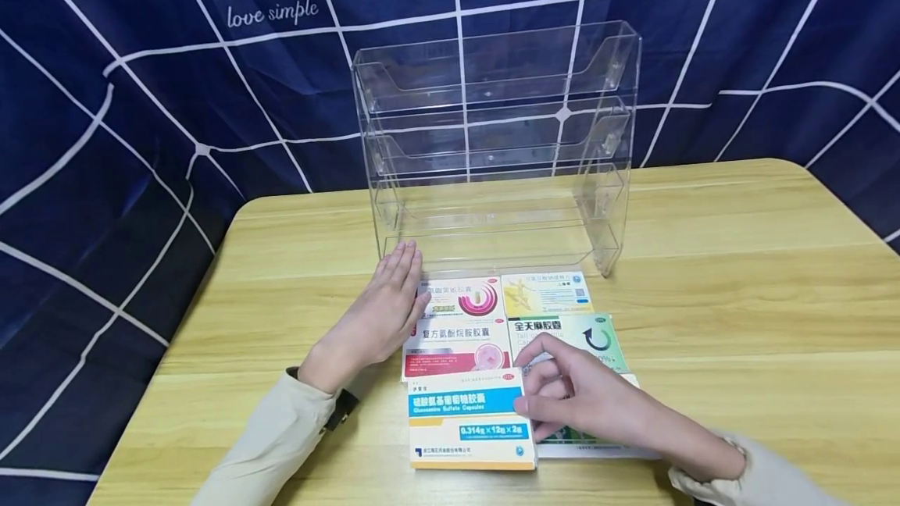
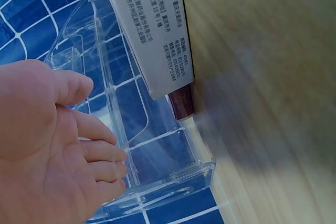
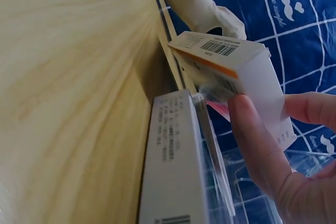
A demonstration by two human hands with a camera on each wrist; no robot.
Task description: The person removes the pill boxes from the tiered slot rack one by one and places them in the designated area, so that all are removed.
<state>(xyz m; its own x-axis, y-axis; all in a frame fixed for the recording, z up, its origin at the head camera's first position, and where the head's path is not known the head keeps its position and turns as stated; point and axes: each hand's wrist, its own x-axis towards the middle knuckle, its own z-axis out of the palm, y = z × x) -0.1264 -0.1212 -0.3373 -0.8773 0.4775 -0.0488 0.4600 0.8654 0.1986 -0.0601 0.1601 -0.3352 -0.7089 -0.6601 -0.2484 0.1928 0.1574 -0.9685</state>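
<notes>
My right hand (image 1: 580, 395) pinches the right edge of a white, blue and orange medicine box (image 1: 464, 443), labelled Glucosamine Sulfate Capsules. In the right wrist view this medicine box (image 3: 265, 90) is tilted and raised off the table, between thumb and fingers. My left hand (image 1: 380, 311) has straight fingers pointing toward the rack and holds nothing. It lies beside two red-and-white medicine boxes, the upper one (image 1: 450, 287) and the lower one (image 1: 457, 350). In the left wrist view its palm (image 2: 42, 145) shows, with a white box side (image 2: 152, 35) nearby.
A clear tiered plastic rack (image 1: 626, 100) stands behind the boxes. A yellow-and-white box (image 1: 548, 295) and a green-and-white box (image 1: 562, 326) lie at right, with another box (image 1: 598, 450) partly under my right hand. Blue checked cloth (image 1: 281, 100) hangs behind the wooden table (image 1: 738, 272).
</notes>
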